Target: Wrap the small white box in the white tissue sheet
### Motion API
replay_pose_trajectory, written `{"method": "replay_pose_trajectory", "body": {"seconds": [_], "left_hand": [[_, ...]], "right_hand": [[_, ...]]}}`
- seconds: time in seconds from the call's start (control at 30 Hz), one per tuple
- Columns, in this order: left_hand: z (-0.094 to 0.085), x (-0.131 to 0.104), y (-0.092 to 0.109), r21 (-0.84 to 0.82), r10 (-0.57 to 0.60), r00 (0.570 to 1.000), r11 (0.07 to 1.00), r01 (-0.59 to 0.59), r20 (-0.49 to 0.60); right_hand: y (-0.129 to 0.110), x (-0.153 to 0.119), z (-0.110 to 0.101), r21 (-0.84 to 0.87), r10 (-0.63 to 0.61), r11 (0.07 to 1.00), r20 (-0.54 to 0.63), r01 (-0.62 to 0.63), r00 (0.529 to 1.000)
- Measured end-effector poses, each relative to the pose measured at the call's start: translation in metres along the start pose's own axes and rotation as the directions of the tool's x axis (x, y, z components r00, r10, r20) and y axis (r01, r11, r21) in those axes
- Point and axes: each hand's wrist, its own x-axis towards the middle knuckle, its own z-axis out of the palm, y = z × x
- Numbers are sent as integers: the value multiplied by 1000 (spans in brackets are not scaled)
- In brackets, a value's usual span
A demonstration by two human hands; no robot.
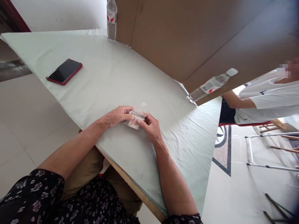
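Observation:
A small clear plastic packet [134, 123] with white contents and reddish print lies between my hands, just above or on the pale green tablecloth. My left hand [121, 115] closes on its left side, thumb across the front. From the right, my right hand [150, 124] grips the packet with thumb and fingers. At the top, a crumpled see-through flap [138, 112] stands up between the fingers. Exactly what is inside the packet cannot be made out. Some fingertips are hidden behind it.
A smartphone [64, 71] in a red case lies at the table's left. One plastic bottle [111, 21] stands by a brown cardboard partition [163, 37]; another bottle [210, 86] is at its right end. A person in a white shirt [268, 96] sits beyond the tablecloth [105, 74].

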Motion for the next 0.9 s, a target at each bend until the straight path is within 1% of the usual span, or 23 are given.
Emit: {"method": "replay_pose_trajectory", "body": {"seconds": [0.07, 0.13, 0.23, 0.33, 0.4, 0.5, 0.57, 0.63, 0.7, 0.8, 0.9], "left_hand": [[-1, 1, -1, -6, -7, 1000, 1000, 7, -26], [-1, 2, -4, -17, -8, 999, 1000, 7, -49], [-2, 5, -8, -33, -8, 998, 999, 6, -69], [-4, 7, -10, -47, -10, 997, 999, 6, -71], [-4, 7, -10, -47, -16, 998, 999, 13, -66], [-3, 5, -7, -37, -31, 998, 999, 29, -51], [-3, 3, -5, -33, -30, 999, 999, 28, -41], [-3, 3, -4, -8, -18, 999, 1000, 17, -48], [-5, 3, -5, 54, -4, 996, 999, 9, -91], [-7, 5, -9, 114, 25, 988, 993, -7, -152], [-6, 7, -11, 90, 40, 983, 996, -25, -178]], "right_hand": [[-1, 0, -1, -10, -4, 1000, -2, 4, 1000], [-1, 2, -3, -54, -9, 999, -30, 7, 1000], [-5, 10, -6, -88, -15, 996, -61, 10, 998], [-11, 25, -7, -54, 11, 998, -55, -14, 998], [-15, 36, -6, -17, 15, 1000, -77, -16, 997], [-19, 49, -3, 21, -26, 999, -123, 29, 992], [-21, 54, -2, 18, -50, 998, -135, 53, 990], [-22, 56, -2, 9, -72, 997, -141, 74, 987], [-23, 53, -3, -19, -99, 995, -147, 97, 984], [-24, 45, -3, -124, -172, 980, -135, 156, 976], [-23, 33, -1, -243, -276, 939, -117, 242, 954]]}}
